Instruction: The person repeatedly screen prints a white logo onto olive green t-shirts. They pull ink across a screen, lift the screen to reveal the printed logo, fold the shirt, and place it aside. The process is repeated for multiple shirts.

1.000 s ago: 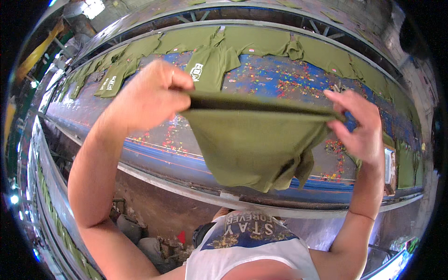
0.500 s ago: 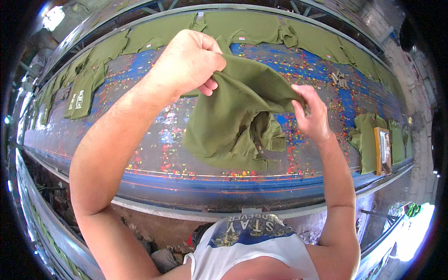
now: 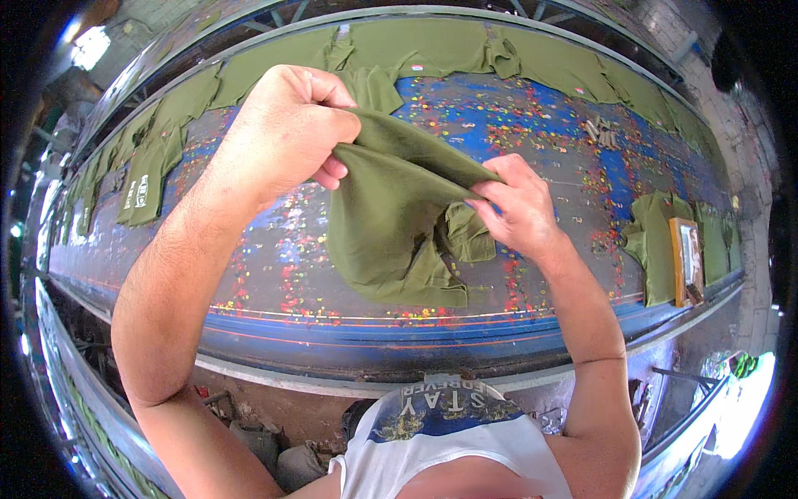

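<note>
An olive-green shirt (image 3: pixel 391 212) hangs between my hands above a long, paint-spotted table (image 3: pixel 274 287). My left hand (image 3: pixel 303 125), the higher of the two, is closed in a fist on one corner of the cloth. Over to the right, my right hand (image 3: pixel 519 200) pinches another part of its edge between thumb and fingers. A fold of fabric stretches between the two grips. The lower part of the shirt droops in creases onto the table near its front edge, with a crumpled bit on the right.
More olive shirts (image 3: pixel 432 46) lie in a row along the table's far side. Printed shirts (image 3: pixel 145 187) lie at the left. On the right, a wooden-framed screen (image 3: pixel 687 262) rests beside another green shirt (image 3: pixel 652 249). Small grey pieces (image 3: pixel 602 131) sit in a pile at back right.
Both hands have shifted left with the shirt. My right hand has closed in on the edge, and the upper cloth is now pulled into a straighter fold.
</note>
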The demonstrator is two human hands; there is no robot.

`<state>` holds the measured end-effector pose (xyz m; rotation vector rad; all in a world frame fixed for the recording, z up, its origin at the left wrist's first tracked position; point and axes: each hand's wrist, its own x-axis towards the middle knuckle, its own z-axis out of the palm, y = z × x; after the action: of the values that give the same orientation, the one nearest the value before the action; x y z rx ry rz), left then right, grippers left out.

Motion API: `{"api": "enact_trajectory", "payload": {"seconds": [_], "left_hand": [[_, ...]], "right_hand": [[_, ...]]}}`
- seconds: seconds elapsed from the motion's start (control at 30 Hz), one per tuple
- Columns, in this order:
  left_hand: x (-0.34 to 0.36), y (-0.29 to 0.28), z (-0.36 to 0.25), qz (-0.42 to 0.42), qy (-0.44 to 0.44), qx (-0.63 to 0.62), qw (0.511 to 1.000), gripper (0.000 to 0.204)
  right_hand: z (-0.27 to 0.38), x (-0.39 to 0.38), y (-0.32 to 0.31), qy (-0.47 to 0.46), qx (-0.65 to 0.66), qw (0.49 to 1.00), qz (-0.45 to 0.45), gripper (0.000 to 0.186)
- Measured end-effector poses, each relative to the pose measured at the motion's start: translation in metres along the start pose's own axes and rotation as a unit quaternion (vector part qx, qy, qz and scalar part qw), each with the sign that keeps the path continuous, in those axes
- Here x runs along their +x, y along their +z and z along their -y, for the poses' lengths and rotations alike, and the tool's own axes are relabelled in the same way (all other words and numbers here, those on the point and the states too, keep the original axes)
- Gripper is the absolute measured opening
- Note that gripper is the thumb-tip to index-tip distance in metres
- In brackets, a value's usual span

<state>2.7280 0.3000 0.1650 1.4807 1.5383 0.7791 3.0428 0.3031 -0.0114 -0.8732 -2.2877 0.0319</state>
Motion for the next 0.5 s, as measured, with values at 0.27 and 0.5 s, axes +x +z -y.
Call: {"api": "enact_trajectory", "payload": {"seconds": [0.27,0.5], "left_hand": [[0.032,-0.074,0.019,-0.006,0.01,-0.003,1.0,0.008],[0.123,-0.082,0.031,-0.085,0.11,0.009,0.99,0.011]], "right_hand": [[-0.036,0.058,-0.07,-0.035,0.105,0.986,-0.122,0.026],[-0.076,0.157,-0.056,-0.013,0.003,0.999,-0.043,0.03]]}}
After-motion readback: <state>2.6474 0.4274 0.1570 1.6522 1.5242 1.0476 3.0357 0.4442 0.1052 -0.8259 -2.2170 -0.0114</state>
